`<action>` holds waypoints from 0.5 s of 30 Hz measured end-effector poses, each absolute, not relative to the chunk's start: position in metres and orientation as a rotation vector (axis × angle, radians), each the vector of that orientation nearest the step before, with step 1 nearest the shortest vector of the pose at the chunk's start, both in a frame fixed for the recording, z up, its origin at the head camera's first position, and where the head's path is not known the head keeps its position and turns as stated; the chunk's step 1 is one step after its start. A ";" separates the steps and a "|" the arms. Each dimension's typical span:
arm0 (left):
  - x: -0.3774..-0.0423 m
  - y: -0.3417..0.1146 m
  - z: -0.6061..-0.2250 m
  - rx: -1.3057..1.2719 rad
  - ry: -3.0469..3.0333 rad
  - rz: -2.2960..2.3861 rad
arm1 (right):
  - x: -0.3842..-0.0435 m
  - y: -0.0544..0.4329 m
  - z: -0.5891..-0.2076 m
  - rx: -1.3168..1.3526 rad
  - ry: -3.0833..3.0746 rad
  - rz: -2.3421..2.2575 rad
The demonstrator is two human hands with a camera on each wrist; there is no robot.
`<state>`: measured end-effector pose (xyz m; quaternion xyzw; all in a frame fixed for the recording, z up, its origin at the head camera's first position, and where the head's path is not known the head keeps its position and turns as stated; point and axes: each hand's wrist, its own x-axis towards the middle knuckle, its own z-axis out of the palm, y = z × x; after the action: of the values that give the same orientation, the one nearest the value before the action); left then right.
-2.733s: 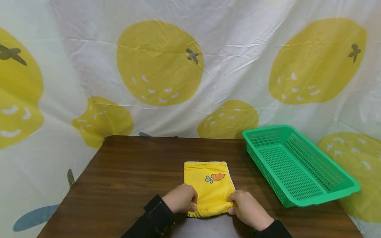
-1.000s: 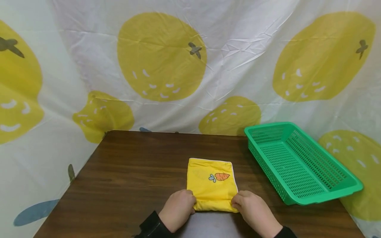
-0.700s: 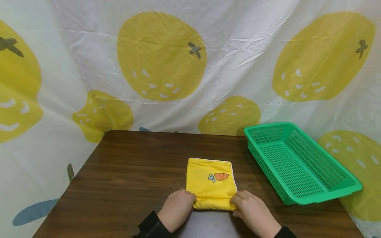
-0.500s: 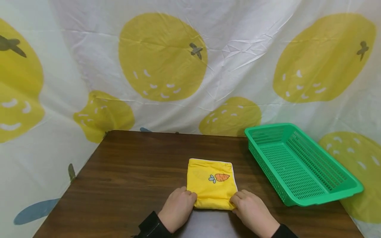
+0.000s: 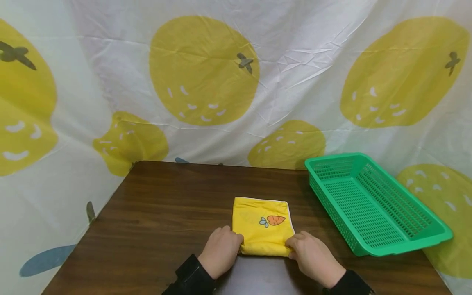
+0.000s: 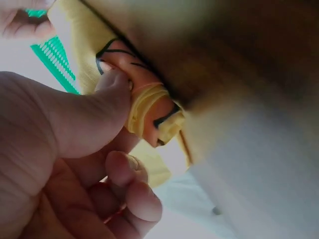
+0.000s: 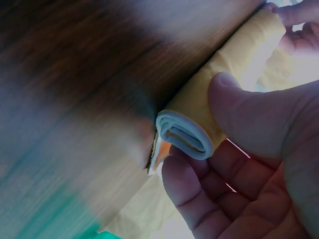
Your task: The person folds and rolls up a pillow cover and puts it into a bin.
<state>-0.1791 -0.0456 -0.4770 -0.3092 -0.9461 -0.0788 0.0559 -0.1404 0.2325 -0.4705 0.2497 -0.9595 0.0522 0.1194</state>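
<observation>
Yellow cloth (image 5: 262, 234) on table (image 5: 177, 196), apart from basket (image 5: 405, 246) — near edge rolled into a coil (image 7: 249, 50), carrot (image 5: 276, 220) side flat, apparently not yet rolled. Pinched at the coil's 2 ends by left hand (image 5: 221, 250) and right hand (image 5: 313, 256) — fingers curled, thumbs pressing.

My left hand (image 5: 222, 249) pinches the yellow cloth (image 5: 262, 225) at its near left corner; my right hand (image 5: 312, 256) pinches its near right corner (the backs of both are turned up). My left thumb (image 6: 94, 109) presses against the cloth, the left fingers (image 6: 143, 200) curled inward just beside it. My right thumb (image 7: 244, 107) lies over the cloth's rolled edge, the right fingers (image 7: 185, 186) bent at its end. Both forearms slant inward from the cloth's near side.
</observation>
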 end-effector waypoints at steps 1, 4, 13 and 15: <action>-0.182 -0.047 -0.477 -0.935 -2.896 -0.276 | -0.141 0.232 -0.471 0.727 -2.808 0.156; -0.189 -0.052 -0.478 -0.917 -2.971 -0.403 | -0.143 0.231 -0.471 0.729 -2.819 0.167; -0.195 -0.055 -0.480 -0.790 -3.116 -0.719 | -0.146 0.229 -0.469 0.707 -2.878 0.217; -0.196 -0.055 -0.480 -0.744 -3.117 -0.800 | -0.147 0.229 -0.468 0.695 -2.893 0.234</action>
<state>-0.1960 -0.0553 -0.4800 -0.2246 -0.9407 -0.2413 -0.0804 -0.1465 0.2294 -0.4683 0.2321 -0.9664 0.0781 0.0783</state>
